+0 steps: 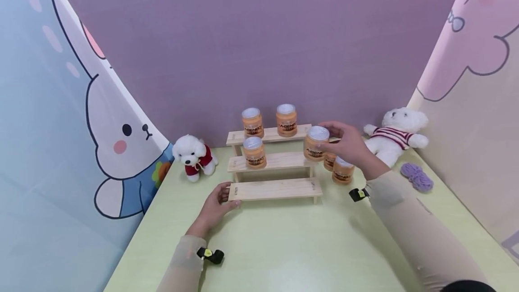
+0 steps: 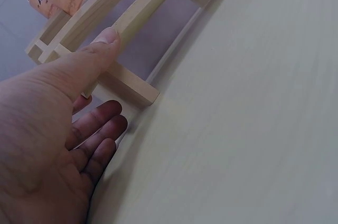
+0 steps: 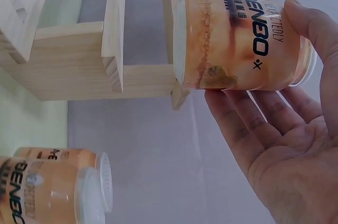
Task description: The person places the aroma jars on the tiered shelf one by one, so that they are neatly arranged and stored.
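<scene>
Well, the person's left hand (image 1: 216, 206) pinches the left end of the lowest step (image 1: 275, 189) of a pale wooden three-step rack (image 1: 279, 161), thumb in front. The right hand (image 1: 349, 145), fingers and thumb curved, holds a round orange jar with a whitish lid (image 1: 313, 148) near the right end of the middle step (image 1: 288, 160); I can't tell whether it touches the wood. Two matching jars (image 1: 287, 121) stand on the top step (image 1: 270, 134), another jar (image 1: 255, 155) on the middle one, and two more jars (image 1: 343, 173) on the pale green table (image 1: 279, 247), right of the rack
</scene>
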{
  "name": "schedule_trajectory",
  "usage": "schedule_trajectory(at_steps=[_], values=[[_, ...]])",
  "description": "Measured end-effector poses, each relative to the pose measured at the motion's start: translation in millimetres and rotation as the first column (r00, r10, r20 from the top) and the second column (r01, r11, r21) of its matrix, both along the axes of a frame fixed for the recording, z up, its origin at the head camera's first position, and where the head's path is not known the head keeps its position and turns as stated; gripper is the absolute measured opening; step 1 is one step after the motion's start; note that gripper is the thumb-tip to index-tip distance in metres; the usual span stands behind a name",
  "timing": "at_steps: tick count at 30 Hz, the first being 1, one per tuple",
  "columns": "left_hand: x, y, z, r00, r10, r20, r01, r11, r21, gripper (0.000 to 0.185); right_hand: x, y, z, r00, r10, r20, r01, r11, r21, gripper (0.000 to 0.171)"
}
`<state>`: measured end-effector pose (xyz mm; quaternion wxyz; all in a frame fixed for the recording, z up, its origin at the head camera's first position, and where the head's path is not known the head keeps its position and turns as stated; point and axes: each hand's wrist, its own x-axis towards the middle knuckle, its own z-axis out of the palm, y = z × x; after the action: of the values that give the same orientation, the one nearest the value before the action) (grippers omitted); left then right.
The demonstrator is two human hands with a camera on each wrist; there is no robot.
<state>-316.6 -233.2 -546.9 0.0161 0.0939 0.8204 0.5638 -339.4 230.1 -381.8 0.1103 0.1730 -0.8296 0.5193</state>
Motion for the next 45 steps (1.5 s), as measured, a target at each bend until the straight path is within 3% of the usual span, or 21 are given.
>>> schedule_trajectory(at_steps=[10,22,30,38,45], values=[[2.6,1.5,3.7,1.0,0.004,0.004,-0.004,1.0,-0.009,0.075,-10.7,-18.3,-1.4,0.999,0.027,0.037,-0.026,1.0,-0.014,0.063],[3.8,4.1,3.6,1.0,0.008,-0.009,-0.009,1.0,-0.004,0.071,-25.3,-39.3,-20.8,0.999,0.045,0.019,-0.044,0.998,-0.034,0.057],[4.5,4.4,4.0,1.0,0.012,-0.019,-0.012,1.0,-0.007,0.072,-26.5,-53.9,-24.8,0.994,0.072,0.081,-0.063,0.993,-0.103,0.059],[2.4,2.9,3.9,1.0,0.003,-0.015,-0.003,1.0,-0.007,0.072,-27.4,-64.8,-22.7,0.997,0.053,0.052,-0.05,0.997,-0.062,0.056],[4.2,3.2,5.4,1.0,0.016,0.01,-0.016,1.0,-0.007,0.07,-24.0,-69.4,-21.7,0.997,0.033,0.077,-0.029,0.998,-0.051,0.058]])
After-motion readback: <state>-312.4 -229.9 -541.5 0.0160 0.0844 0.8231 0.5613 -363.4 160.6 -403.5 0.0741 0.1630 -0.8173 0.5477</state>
